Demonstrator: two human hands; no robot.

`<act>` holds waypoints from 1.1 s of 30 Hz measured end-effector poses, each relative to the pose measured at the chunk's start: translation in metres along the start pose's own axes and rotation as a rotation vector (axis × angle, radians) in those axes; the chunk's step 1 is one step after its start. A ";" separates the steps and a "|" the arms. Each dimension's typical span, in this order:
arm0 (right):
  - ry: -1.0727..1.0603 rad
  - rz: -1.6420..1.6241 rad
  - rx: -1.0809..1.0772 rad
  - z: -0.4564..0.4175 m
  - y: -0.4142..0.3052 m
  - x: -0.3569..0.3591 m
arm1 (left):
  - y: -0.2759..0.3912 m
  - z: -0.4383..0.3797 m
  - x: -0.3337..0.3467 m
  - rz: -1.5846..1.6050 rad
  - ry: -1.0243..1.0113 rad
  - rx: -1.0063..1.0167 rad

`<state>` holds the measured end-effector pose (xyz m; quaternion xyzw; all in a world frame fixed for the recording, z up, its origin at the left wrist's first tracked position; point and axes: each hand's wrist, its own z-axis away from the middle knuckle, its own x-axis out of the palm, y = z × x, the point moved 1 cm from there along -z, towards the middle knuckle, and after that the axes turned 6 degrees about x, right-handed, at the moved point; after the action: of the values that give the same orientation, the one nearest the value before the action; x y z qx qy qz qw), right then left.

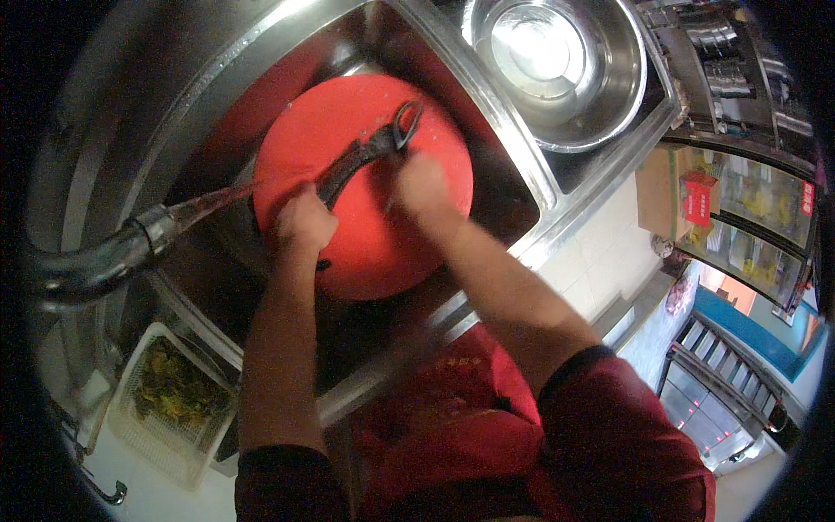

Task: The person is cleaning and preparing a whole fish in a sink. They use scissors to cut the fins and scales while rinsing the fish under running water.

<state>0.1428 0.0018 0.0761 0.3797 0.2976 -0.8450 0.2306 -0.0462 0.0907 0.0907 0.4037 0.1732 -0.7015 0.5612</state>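
A round red board (372, 248), its surface wet, lies tilted in a steel sink basin. Water runs from a metal faucet (147, 235) onto its left edge. Across the board stretches a long dark, strap-like thing (352, 166) with a loop at its upper end; its exact kind is unclear. My left hand (305, 220) is closed around its lower part, near the board's left side. My right hand (421, 186), blurred by motion, is over the right part of the board, just below the loop; whether it grips the dark thing cannot be made out.
A large steel bowl (587, 124) stands beyond the sink's divider (515, 140) at upper right. At lower left is a pale plastic basket (121, 417) of dark green and yellowish leafy matter. A cardboard box (655, 189) and a glass-fronted cabinet (760, 196) are farther right.
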 end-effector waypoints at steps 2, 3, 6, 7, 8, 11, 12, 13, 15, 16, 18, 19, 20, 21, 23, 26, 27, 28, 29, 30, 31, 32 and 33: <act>0.074 -0.219 0.132 0.005 -0.006 0.016 | -0.009 -0.008 0.007 -0.009 0.073 0.014; 0.035 -0.218 0.124 0.004 0.004 0.015 | -0.007 -0.008 0.006 -0.018 0.037 0.025; 0.092 -0.220 0.027 -0.004 0.007 0.012 | 0.001 -0.010 0.001 -0.045 -0.032 0.026; 0.100 -0.227 0.024 -0.003 0.003 0.007 | 0.002 -0.009 0.002 -0.051 -0.027 0.004; 0.096 -0.243 0.072 0.001 -0.001 0.004 | 0.003 -0.008 0.001 -0.058 -0.023 -0.017; 0.122 -0.303 0.130 0.006 0.000 -0.025 | 0.004 0.001 0.003 -0.150 -0.029 0.029; 0.140 -0.327 0.124 0.005 0.003 -0.033 | 0.006 0.004 0.004 -0.165 -0.012 0.022; 0.147 -0.325 0.123 0.005 0.005 -0.034 | 0.010 0.007 0.007 -0.180 0.005 0.014; 0.154 -0.321 0.116 0.004 0.006 -0.031 | 0.012 0.008 0.011 -0.206 0.040 0.024; 0.149 -0.328 0.098 0.004 0.007 -0.029 | 0.011 0.009 0.012 -0.217 0.057 0.042; 0.135 -0.343 0.056 0.003 0.013 -0.027 | 0.005 0.008 0.016 -0.221 0.069 0.039; 0.110 -0.326 0.039 0.000 0.016 -0.027 | 0.000 0.006 0.018 -0.213 0.064 0.017; 0.086 -0.308 0.020 -0.004 0.019 -0.027 | -0.006 0.005 0.020 -0.205 0.060 -0.005; 0.063 -0.288 0.005 -0.004 0.017 -0.029 | -0.014 0.006 0.023 -0.193 0.088 -0.012; 0.077 -0.280 -0.001 0.002 0.012 -0.032 | -0.031 0.010 0.030 -0.168 0.145 -0.027; 0.111 -0.206 -0.080 0.002 0.012 -0.029 | -0.050 0.020 0.037 -0.140 0.055 -0.105; 0.102 -0.192 -0.084 0.003 0.011 -0.028 | -0.056 0.025 0.040 -0.135 0.066 -0.109; 0.094 -0.180 -0.087 0.005 0.008 -0.028 | -0.062 0.031 0.043 -0.131 0.077 -0.113; 0.086 -0.167 -0.089 0.007 0.005 -0.026 | -0.068 0.036 0.045 -0.128 0.087 -0.115; 0.075 -0.134 -0.090 0.007 0.004 -0.024 | -0.068 0.038 0.046 -0.113 0.074 -0.125; 0.066 -0.104 -0.113 0.007 0.004 -0.023 | -0.067 0.039 0.046 -0.099 0.060 -0.134; 0.057 -0.074 -0.135 0.008 0.004 -0.021 | -0.066 0.039 0.045 -0.085 0.046 -0.142; 0.048 -0.046 -0.163 0.008 0.000 -0.021 | -0.065 0.037 0.042 -0.086 0.024 -0.141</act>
<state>0.1519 -0.0001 0.0966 0.3731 0.3792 -0.8137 0.2342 -0.1225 0.0578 0.0676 0.3637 0.2459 -0.7061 0.5555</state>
